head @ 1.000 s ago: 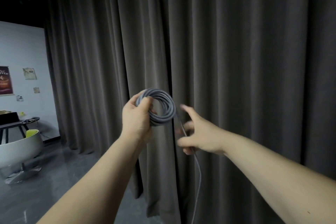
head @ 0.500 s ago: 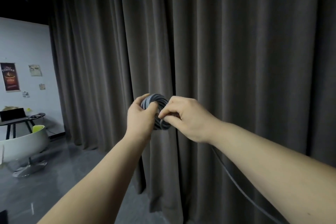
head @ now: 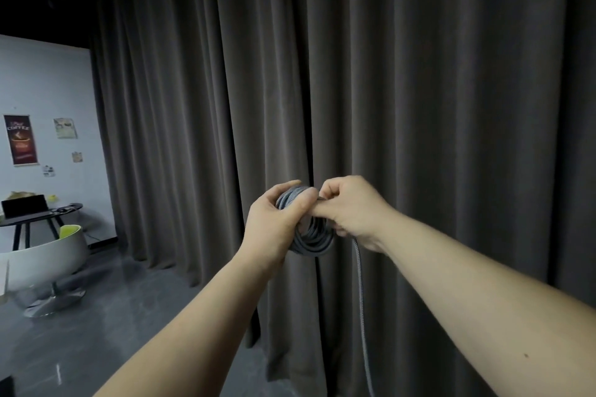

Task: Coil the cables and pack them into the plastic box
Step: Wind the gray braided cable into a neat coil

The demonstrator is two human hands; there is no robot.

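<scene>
A grey braided cable (head: 311, 237) is wound into a small coil held up in front of a dark curtain. My left hand (head: 274, 226) grips the coil's upper left side, thumb laid across the strands. My right hand (head: 350, 209) pinches the cable at the top of the coil, fingers curled round it. The loose end of the cable (head: 361, 300) hangs straight down from under my right hand and leaves the bottom of the view. The plastic box is not in sight.
A dark grey curtain (head: 387, 74) fills most of the view, close behind my hands. At the far left stand a white round chair (head: 42, 255) and a dark table with a laptop (head: 35, 213). Below is a grey glossy floor (head: 106, 316).
My right hand came in from open beside the coil, closed on the cable and laid another turn on it. The coil has tilted and the loose end now hangs straighter.
</scene>
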